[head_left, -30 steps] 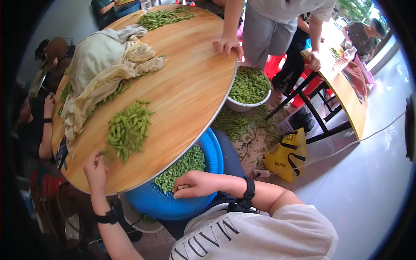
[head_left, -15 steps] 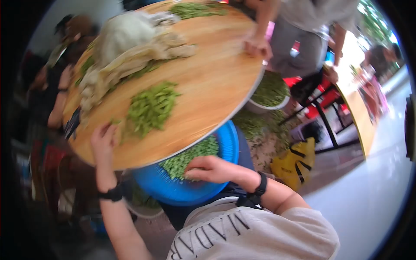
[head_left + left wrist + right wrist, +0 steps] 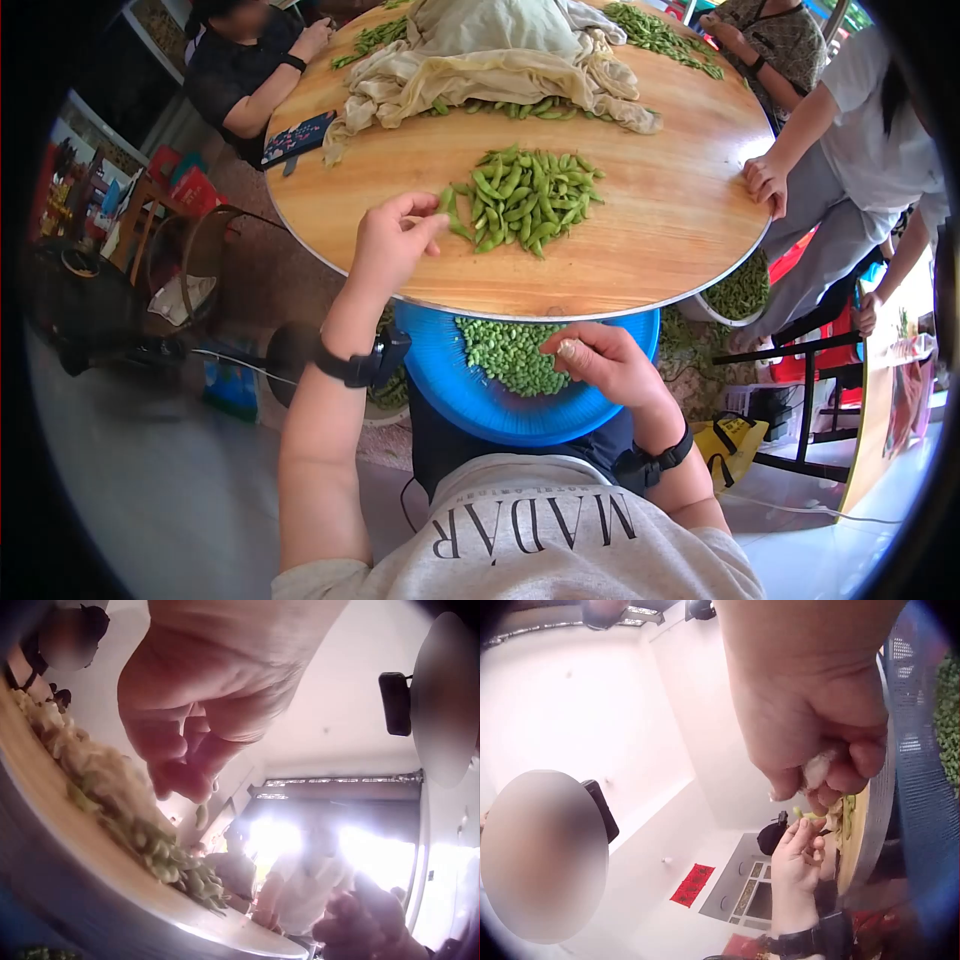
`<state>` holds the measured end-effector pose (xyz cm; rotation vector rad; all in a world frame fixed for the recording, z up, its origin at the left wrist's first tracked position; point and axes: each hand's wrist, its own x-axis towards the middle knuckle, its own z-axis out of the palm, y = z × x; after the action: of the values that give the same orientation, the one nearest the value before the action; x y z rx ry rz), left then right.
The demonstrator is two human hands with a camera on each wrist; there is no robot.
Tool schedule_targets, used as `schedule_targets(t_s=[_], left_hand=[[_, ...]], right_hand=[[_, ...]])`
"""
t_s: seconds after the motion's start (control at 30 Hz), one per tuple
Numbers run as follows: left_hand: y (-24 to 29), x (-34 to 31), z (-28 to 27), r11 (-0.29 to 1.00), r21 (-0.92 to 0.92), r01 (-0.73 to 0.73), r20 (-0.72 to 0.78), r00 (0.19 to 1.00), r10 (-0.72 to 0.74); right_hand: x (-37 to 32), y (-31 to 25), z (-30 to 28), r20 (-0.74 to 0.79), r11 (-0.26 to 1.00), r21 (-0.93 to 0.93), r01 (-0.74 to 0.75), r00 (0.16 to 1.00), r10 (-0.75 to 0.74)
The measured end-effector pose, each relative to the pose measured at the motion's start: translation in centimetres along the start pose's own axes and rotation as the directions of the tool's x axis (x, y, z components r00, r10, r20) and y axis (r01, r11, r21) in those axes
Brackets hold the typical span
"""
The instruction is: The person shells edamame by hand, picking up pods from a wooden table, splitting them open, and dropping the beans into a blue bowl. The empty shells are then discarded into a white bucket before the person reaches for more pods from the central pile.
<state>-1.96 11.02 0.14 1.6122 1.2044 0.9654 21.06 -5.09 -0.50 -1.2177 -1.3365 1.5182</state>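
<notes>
My left hand (image 3: pixel 390 245) is over the near part of the round wooden table (image 3: pixel 620 270), pinching a green soybean pod (image 3: pixel 201 816) between thumb and fingertips. Just beyond those fingers lies a pile of soybean pods (image 3: pixel 530 200). Over the right side of a blue plastic basin (image 3: pixel 430 390), my right hand (image 3: pixel 615 365) has its fingers curled, with no bean or pod visible in it. Something whitish, like a wrap, covers the thumb (image 3: pixel 819 771). Shelled green beans (image 3: pixel 515 355) lie in the basin, which sits at my lap partly under the table edge.
A pale cloth (image 3: pixel 490 80) covers a mound farther back, with pods showing under its edge. A dark patterned pouch (image 3: pixel 298 138) rests at the table's left. One person's hand (image 3: pixel 768 185) leans on the right edge; a pod-filled bowl (image 3: pixel 740 295) stands below it.
The head view has swung left, bringing the table to the centre. My left hand has come up beside the pod pile; the right hand has lifted and turned over the basin.
</notes>
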Motion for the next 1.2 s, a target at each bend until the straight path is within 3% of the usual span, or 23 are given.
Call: schedule_targets(t_s=[0.07,0.13,0.37,0.47,0.57,0.67,0.77,1.07,1.2], left_hand=[[1.8,-1.8,0.6,1.000,0.028,-0.005,0.023,1.000,0.004],[0.8,-1.4,1.0,0.998,0.038,-0.046,-0.044,0.998,0.048],[-0.6,-0.9,0.9,0.995,0.086,-0.049,-0.082,0.995,0.056],[2.7,-3.8,1.3,0.992,0.075,0.099,-0.032,0.995,-0.097],[3.8,-7.5,2.9,0.999,0.024,0.044,0.086,0.995,-0.046],[3.1,-9.5,4.1,0.961,0.120,-0.249,0.102,0.966,0.238],[2.9,-10.4,4.8,0.957,0.124,-0.261,0.004,0.965,0.263],[3.4,-12.0,5.3,0.886,0.253,-0.389,0.010,0.916,0.400],[3.2,-12.3,5.7,0.843,0.267,-0.468,-0.007,0.873,0.487]], right_hand=[[0.9,-0.3,0.0,0.015,0.993,0.122,0.000,1.000,-0.002],[1.9,-0.7,0.4,0.000,0.978,0.205,0.034,0.999,-0.035],[3.9,-1.0,1.2,0.003,0.985,0.171,0.014,1.000,-0.015],[4.0,-1.0,0.9,-0.018,0.980,0.198,0.006,1.000,-0.003],[4.5,-1.0,0.9,-0.008,0.969,0.246,0.017,1.000,-0.016],[4.5,-0.8,1.3,0.063,0.974,0.226,0.000,0.998,-0.014],[4.2,-0.8,1.8,0.148,0.942,0.330,-0.057,0.989,0.008],[3.5,0.1,2.3,0.119,0.956,0.292,-0.015,0.993,-0.021],[3.1,0.3,2.6,0.092,0.934,0.357,-0.013,0.996,-0.021]])
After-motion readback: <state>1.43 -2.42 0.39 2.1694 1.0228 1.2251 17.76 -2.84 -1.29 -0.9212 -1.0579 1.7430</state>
